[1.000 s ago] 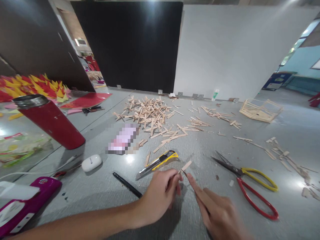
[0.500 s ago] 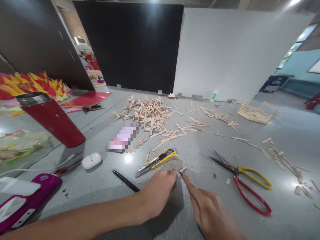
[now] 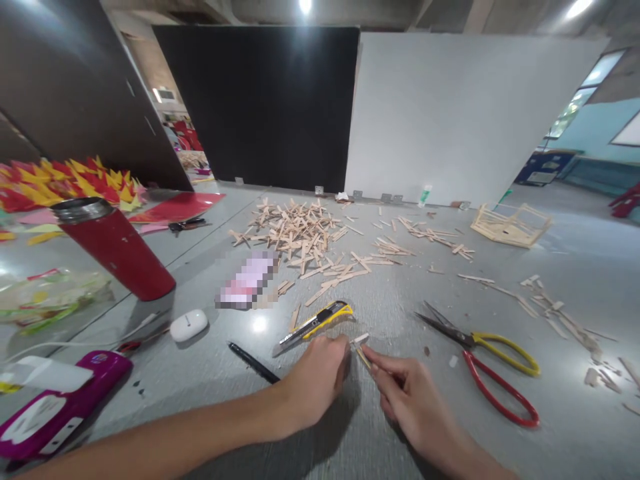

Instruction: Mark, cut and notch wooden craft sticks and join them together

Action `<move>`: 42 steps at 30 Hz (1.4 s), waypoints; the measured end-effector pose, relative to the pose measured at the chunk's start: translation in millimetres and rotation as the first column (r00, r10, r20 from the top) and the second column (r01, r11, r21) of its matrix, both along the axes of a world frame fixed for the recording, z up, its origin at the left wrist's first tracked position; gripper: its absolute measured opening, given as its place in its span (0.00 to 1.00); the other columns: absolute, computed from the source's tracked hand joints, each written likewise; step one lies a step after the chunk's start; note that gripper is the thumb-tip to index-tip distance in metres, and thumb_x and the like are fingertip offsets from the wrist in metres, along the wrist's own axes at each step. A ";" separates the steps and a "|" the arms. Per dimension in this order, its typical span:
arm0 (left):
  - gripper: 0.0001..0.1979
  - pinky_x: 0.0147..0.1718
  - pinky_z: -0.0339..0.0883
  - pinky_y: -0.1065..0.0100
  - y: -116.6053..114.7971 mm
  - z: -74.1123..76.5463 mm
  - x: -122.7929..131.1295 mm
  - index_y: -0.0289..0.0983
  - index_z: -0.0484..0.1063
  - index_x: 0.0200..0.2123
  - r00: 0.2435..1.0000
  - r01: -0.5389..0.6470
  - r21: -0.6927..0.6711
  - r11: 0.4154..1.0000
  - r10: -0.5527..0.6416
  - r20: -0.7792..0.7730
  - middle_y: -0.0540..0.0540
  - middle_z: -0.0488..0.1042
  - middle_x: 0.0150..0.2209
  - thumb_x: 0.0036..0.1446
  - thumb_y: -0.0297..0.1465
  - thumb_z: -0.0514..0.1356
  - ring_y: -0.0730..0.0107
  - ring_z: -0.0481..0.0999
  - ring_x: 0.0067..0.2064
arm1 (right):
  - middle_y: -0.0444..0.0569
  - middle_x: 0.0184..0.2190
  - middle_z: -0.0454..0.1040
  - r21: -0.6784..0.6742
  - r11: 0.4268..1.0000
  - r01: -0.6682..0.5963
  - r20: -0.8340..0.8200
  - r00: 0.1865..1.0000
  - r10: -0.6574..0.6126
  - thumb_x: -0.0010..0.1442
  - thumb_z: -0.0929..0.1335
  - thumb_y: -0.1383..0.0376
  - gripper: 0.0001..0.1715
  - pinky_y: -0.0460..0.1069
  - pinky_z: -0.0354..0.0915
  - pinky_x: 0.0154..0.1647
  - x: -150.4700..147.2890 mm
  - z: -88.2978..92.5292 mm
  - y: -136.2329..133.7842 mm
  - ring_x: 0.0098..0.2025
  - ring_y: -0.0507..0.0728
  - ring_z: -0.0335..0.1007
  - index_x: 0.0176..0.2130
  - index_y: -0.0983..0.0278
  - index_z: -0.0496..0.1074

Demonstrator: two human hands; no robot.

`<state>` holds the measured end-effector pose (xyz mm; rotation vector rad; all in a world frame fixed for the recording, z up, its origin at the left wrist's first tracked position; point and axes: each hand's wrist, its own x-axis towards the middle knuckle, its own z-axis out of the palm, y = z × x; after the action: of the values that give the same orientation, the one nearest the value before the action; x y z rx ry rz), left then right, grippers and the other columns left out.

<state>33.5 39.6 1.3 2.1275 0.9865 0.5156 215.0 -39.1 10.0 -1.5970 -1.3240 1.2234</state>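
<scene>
My left hand (image 3: 317,380) is curled near the front of the grey table (image 3: 350,440), its fingertips closed on a short piece of wooden stick (image 3: 360,339). Opposite it, my right hand (image 3: 410,393) pinches a thin sliver of wood (image 3: 364,357) that points toward the left hand. The two hands almost touch at their fingertips. Just beyond the left hand lies a yellow utility knife (image 3: 315,322). Red and yellow scissors (image 3: 480,363) lie open to the right of the right hand.
A pile of wooden sticks (image 3: 295,230) spreads over the table's middle, with a small stick frame (image 3: 510,223) at the far right. A black pen (image 3: 253,362), white earbud case (image 3: 188,325), red tumbler (image 3: 115,247) and magenta case (image 3: 55,407) lie to the left.
The stick piece in my left hand has dropped lower toward the table. My right hand's finger, stretched out before, has curled into a pinch. The view has tilted up slightly.
</scene>
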 end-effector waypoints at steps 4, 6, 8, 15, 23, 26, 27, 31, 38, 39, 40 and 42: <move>0.15 0.31 0.54 0.62 1.9 5.3 1.3 0.44 0.57 0.26 0.999 -0.029 -0.027 0.999 0.030 0.043 0.50 0.62 0.23 0.68 0.32 0.51 0.63 0.62 0.27 | 0.33 0.13 0.53 -0.076 0.997 0.011 -0.077 0.997 -0.017 0.69 0.66 0.48 0.37 0.42 0.43 0.15 1.7 2.0 4.0 0.15 0.48 0.45 0.62 0.72 0.78; 0.17 0.32 0.57 0.62 2.2 8.5 1.7 0.44 0.57 0.25 0.997 -0.033 -0.061 0.998 0.037 0.072 0.50 0.62 0.23 0.70 0.35 0.50 0.62 0.64 0.27 | 0.33 0.12 0.53 -0.106 0.994 0.018 -0.109 0.994 -0.030 0.67 0.66 0.46 0.38 0.42 0.42 0.14 3.3 1.9 5.2 0.14 0.48 0.44 0.63 0.69 0.77; 0.19 0.30 0.59 0.63 1.7 11.0 2.5 0.44 0.58 0.25 0.994 -0.025 -0.122 0.992 0.037 0.103 0.51 0.62 0.21 0.72 0.38 0.48 0.64 0.66 0.24 | 0.33 0.12 0.53 -0.127 0.992 0.023 -0.130 0.991 -0.039 0.67 0.66 0.45 0.40 0.42 0.42 0.13 4.8 1.6 6.1 0.13 0.49 0.44 0.64 0.68 0.76; 0.21 0.17 0.58 0.70 0.9 9.6 8.7 0.41 0.64 0.31 0.970 -0.059 -0.366 0.929 0.140 0.199 0.51 0.68 0.22 0.72 0.46 0.44 0.69 0.68 0.16 | 0.36 0.17 0.54 0.037 0.999 -0.001 0.039 0.999 -0.001 0.69 0.66 0.48 0.33 0.43 0.49 0.18 6.3 -4.8 -0.5 0.19 0.50 0.47 0.63 0.64 0.79; 0.17 0.20 0.53 0.70 16.8 22.2 6.3 0.41 0.65 0.35 0.930 -0.076 -0.427 0.901 0.218 0.295 0.57 0.61 0.21 0.69 0.46 0.49 0.72 0.60 0.19 | 0.38 0.14 0.57 0.292 0.956 0.029 0.241 0.965 -0.103 0.74 0.62 0.49 0.32 0.46 0.58 0.17 17.4 -26.5 -10.6 0.15 0.52 0.53 0.63 0.61 0.79; 0.15 0.23 0.51 0.70 18.5 30.5 2.5 0.41 0.63 0.31 0.916 -0.074 -0.420 0.905 0.228 0.329 0.58 0.55 0.20 0.68 0.40 0.49 0.73 0.56 0.20 | 0.39 0.13 0.66 0.278 0.951 0.135 0.229 0.952 -0.202 0.74 0.62 0.46 0.34 0.46 0.61 0.19 16.6 -23.5 -12.9 0.14 0.53 0.59 0.65 0.62 0.77; 0.14 0.23 0.50 0.69 18.6 32.9 1.3 0.41 0.62 0.30 0.913 -0.073 -0.420 0.905 0.230 0.337 0.58 0.54 0.20 0.68 0.39 0.49 0.73 0.55 0.21 | 0.40 0.14 0.67 0.263 0.952 0.156 0.226 0.949 -0.218 0.73 0.62 0.46 0.34 0.46 0.61 0.19 16.1 -21.5 -13.1 0.15 0.53 0.60 0.65 0.62 0.76; 0.17 0.25 0.49 0.68 18.0 41.1 -1.2 0.41 0.60 0.27 0.902 -0.069 -0.419 0.905 0.236 0.362 0.58 0.53 0.20 0.70 0.39 0.49 0.73 0.54 0.21 | 0.39 0.14 0.68 0.220 0.959 0.178 0.214 0.951 -0.225 0.72 0.63 0.44 0.36 0.45 0.58 0.20 15.6 -14.6 -11.4 0.16 0.52 0.59 0.64 0.64 0.76; 0.21 0.26 0.47 0.67 15.5 46.4 -1.9 0.42 0.57 0.26 0.899 -0.063 -0.393 0.917 0.224 0.377 0.58 0.53 0.21 0.71 0.45 0.51 0.73 0.54 0.23 | 0.38 0.14 0.66 0.174 0.965 0.198 0.198 0.952 -0.231 0.70 0.65 0.43 0.36 0.45 0.56 0.19 18.4 -12.1 -7.7 0.16 0.52 0.57 0.61 0.65 0.79; 0.20 0.26 0.47 0.67 15.3 46.2 -2.2 0.42 0.57 0.26 0.900 -0.064 -0.387 0.920 0.221 0.376 0.58 0.53 0.21 0.71 0.42 0.51 0.72 0.55 0.23 | 0.38 0.13 0.66 0.173 0.964 0.202 0.196 0.952 -0.234 0.70 0.65 0.44 0.36 0.45 0.56 0.19 18.2 -12.2 -7.4 0.16 0.52 0.58 0.61 0.65 0.79; 0.19 0.26 0.47 0.67 15.0 45.9 -2.6 0.42 0.57 0.26 0.901 -0.065 -0.380 0.923 0.218 0.375 0.58 0.53 0.21 0.71 0.41 0.52 0.72 0.55 0.24 | 0.38 0.13 0.66 0.173 0.963 0.206 0.191 0.952 -0.238 0.69 0.65 0.44 0.35 0.45 0.56 0.19 17.9 -12.3 -7.1 0.16 0.52 0.58 0.60 0.65 0.79; 0.18 0.27 0.47 0.67 14.3 45.4 -3.3 0.41 0.57 0.26 0.905 -0.061 -0.364 0.930 0.205 0.372 0.58 0.53 0.22 0.70 0.38 0.51 0.72 0.55 0.24 | 0.37 0.13 0.66 0.165 0.963 0.213 0.163 0.957 -0.239 0.68 0.66 0.44 0.34 0.45 0.56 0.19 17.6 -12.5 -6.5 0.15 0.51 0.58 0.59 0.65 0.79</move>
<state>30.2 53.9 46.7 1.5630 0.9095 0.7577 232.6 -45.6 -2.6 -1.7315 -1.2683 0.8389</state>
